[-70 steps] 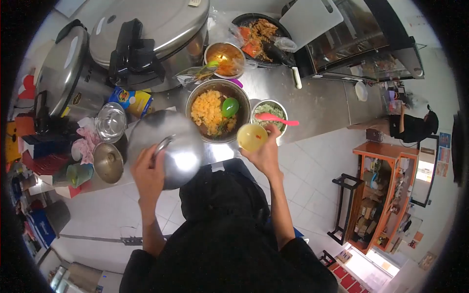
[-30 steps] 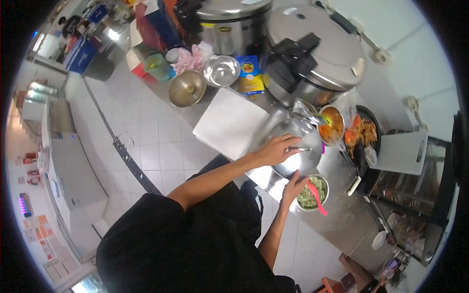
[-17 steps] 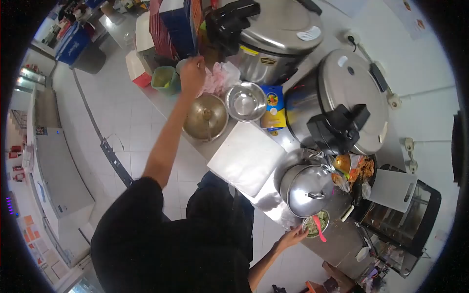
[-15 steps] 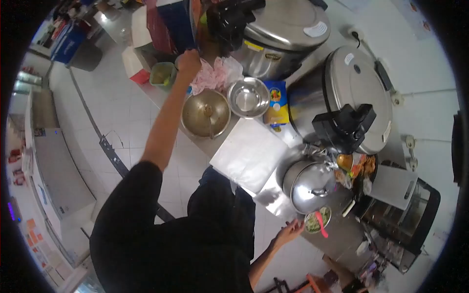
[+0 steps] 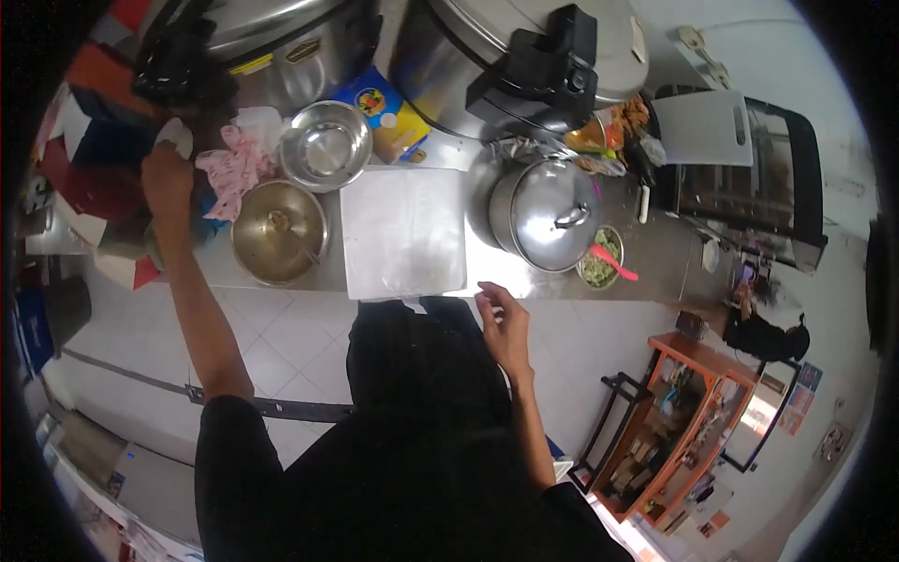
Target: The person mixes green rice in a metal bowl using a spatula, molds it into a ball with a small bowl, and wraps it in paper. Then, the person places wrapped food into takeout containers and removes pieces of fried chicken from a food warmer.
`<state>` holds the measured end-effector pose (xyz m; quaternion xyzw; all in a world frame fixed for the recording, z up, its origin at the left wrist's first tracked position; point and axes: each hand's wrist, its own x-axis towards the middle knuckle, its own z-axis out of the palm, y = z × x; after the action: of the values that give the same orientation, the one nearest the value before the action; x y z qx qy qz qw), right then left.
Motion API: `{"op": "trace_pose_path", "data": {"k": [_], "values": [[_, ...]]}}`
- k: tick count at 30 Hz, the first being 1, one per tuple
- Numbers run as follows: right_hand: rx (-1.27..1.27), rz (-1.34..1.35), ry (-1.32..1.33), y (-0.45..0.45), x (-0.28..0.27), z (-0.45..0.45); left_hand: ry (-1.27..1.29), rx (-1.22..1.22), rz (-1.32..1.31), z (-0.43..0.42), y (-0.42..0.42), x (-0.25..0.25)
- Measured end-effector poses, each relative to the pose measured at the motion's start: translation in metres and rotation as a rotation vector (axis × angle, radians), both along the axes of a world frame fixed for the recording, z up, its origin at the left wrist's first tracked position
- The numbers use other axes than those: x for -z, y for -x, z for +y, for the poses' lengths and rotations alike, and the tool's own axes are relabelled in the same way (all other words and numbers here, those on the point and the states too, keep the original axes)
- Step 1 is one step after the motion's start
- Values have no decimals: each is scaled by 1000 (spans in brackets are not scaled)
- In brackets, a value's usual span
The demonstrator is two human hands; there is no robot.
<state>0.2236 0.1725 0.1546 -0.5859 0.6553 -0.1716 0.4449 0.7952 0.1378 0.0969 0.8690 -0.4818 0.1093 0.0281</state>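
small white item (image 5: 175, 138) shows just beyond the left hand (image 5: 167, 180), whose fingers are curled in, though i cannot tell whether they grip it; pink cloth (image 5: 231, 173) lies just right of that hand. the right hand (image 5: 508, 330) has drawn back from beside the bowl of green food (image 5: 599, 270) and hangs by the near edge of the worktop (image 5: 660, 253), fingers loosely parted, holding nothing, white sheets (image 5: 403, 234) to its left. beyond it, the lid (image 5: 538, 215) now sits untouched on the pot (image 5: 502, 211), so covering looks finished and the work seems shifted leftward.
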Motion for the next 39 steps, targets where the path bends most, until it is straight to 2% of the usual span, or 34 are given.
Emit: {"op": "trace_pose_path", "data": {"k": [2, 3, 5, 6, 7, 8, 9, 10, 12, 13, 15, 16, 18, 19, 20, 22, 24, 26, 28, 31, 32, 33, 35, 37, 38, 39], "values": [[-21, -176, -4, -22, -10, -11, 125, 87, 219, 5, 72, -71], [28, -338, -120, -32, -11, -16, 176, 130, 357, 10, 116, -99], [85, -592, -298, -52, -11, -26, 145, 379, 617, 25, 191, -111], [93, -683, -363, -60, -10, -29, 179, 661, 588, 33, 225, -110], [119, -775, -452, -64, -9, -31, 89, 812, 589, 35, 260, -107], [146, -869, -541, -66, -9, -32, 72, 847, 694, 43, 293, -101], [282, -963, -531, -68, -18, -30, 38, 951, 741, 46, 316, -105], [304, -965, -513, -62, -16, -26, -51, 990, 790, 48, 334, -106], [341, -694, -110, -47, -15, -20, 139, 1144, 631, 49, 353, -97], [451, -688, -99, -38, -21, -18, 141, 1158, 636, 46, 364, -92], [435, -648, -104, -22, -32, -16, 637, 795, 1003, 41, 395, -85], [406, -610, -120, -14, -35, -14, 634, 799, 1008, 42, 414, -75], [187, -383, -23, -4, -41, -8, 615, 275, 2313, 42, 453, -55], [37, -207, 130, 6, -42, -10, 579, 208, 2565, 41, 468, -51], [-119, -30, 278, 17, -43, -13, 598, 198, 2565, 42, 478, -45], [-206, 10, 324, 44, -50, -21, 540, -132, 2884, 40, 498, -43], [-294, 33, 367, 81, -49, -28, 622, -197, 2864, 41, 529, -40], [-313, 71, 466, 133, -34, -41, 583, -147, 2736, 39, 560, -25], [-245, 70, 524, 200, -4, -71, 673, -174, 2800, 33, 600, -21], [-260, 529, 723, 295, 38, -127, 498, -353, 2825, 21, 665, 5], [-298, 667, 785, 322, 52, -147, 453, -314, 2775, 17, 684, 16], [-310, 650, 787, 343, 67, -162, 493, -343, 2674, 10, 705, 31], [-470, 696, 472, 377, 93, -174, 532, -398, 2560, 1, 742, 49], [-589, 683, 453, 382, 109, -181, 546, -404, 1918, -18, 767, 59], [-692, 685, 438, 383, 114, -183, 558, -410, 1906, -24, 775, 65], [-734, 696, 593, 384, 113, -184, 605, -422, 1803, -30, 782, 73]]}}
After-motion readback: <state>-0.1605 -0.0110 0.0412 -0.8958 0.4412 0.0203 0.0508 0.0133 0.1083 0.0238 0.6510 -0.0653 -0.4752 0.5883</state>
